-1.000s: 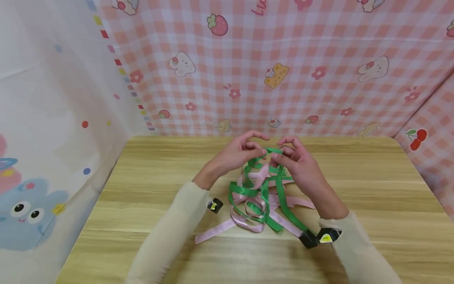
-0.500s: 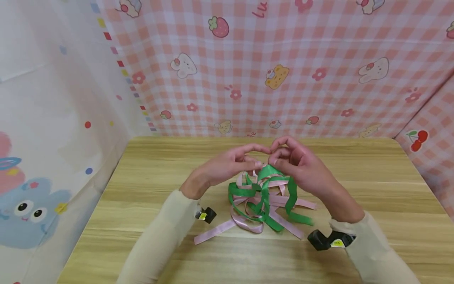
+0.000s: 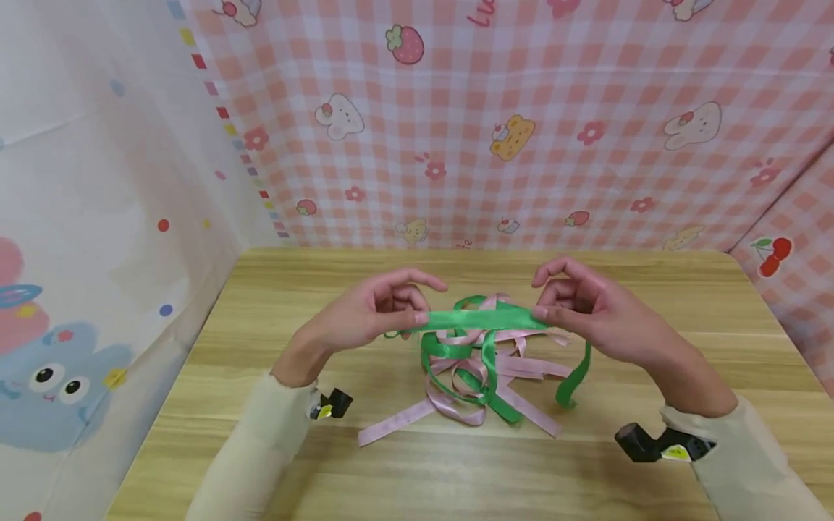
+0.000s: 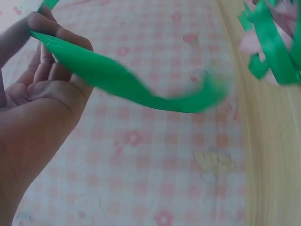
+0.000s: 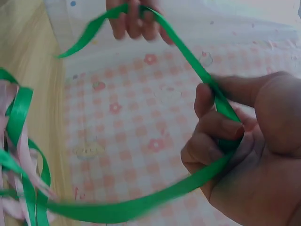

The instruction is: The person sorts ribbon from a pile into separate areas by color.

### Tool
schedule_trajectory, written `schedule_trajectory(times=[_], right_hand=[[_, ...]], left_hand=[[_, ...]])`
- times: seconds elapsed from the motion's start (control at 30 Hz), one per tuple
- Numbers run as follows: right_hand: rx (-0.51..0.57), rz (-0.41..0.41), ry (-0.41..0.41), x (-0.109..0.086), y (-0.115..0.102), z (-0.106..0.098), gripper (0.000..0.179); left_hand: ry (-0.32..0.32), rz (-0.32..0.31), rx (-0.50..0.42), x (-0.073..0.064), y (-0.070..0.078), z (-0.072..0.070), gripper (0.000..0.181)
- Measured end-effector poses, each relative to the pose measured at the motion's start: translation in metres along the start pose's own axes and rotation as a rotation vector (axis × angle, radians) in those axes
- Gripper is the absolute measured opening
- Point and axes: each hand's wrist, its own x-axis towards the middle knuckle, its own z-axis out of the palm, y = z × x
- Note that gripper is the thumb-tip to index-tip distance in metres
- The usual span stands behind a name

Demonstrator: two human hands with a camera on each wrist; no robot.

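While the left hand (image 3: 391,307) and right hand (image 3: 596,315) span a flat green satin ribbon (image 3: 478,319), their fingers (image 3: 417,276) pinch it. Pink printed lettering (image 3: 481,20) reads "Lu".

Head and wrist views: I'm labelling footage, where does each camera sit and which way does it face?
Head: worn on the head, facing forward and down at the table, checked cloth behind; left hand, right hand and sleeves show.
Left wrist: worn there, facing past the left hand toward the checked cloth, ribbon pile upper right; only that hand and wrist show.
Right wrist: worn there, facing past the right hand toward the left hand; both show.
Head and right wrist share: both hands holding the green ribbon.
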Motion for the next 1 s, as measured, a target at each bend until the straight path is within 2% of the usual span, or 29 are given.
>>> schedule_trajectory(times=[0.2,0.43,0.53,0.8,1.0], right_hand=[[0.0,-0.019,-0.062,-0.019,0.016,-0.011,0.026],[0.081,0.029,-0.135,-0.035,0.033,-0.018,0.026],[0.094,0.017,-0.13,-0.041,0.037,-0.023,0.027],[0.108,-0.019,-0.096,-0.051,0.039,-0.036,0.028],[0.135,-0.027,-0.104,-0.057,0.043,-0.041,0.03]], left_hand=[[0.082,-0.071,0.07,-0.024,-0.008,-0.013,0.036],[0.118,-0.132,0.103,-0.039,-0.012,-0.02,0.035],[0.142,-0.159,0.115,-0.045,-0.013,-0.025,0.034],[0.187,-0.163,0.121,-0.058,-0.021,-0.037,0.031],[0.237,-0.182,0.11,-0.066,-0.024,-0.046,0.033]])
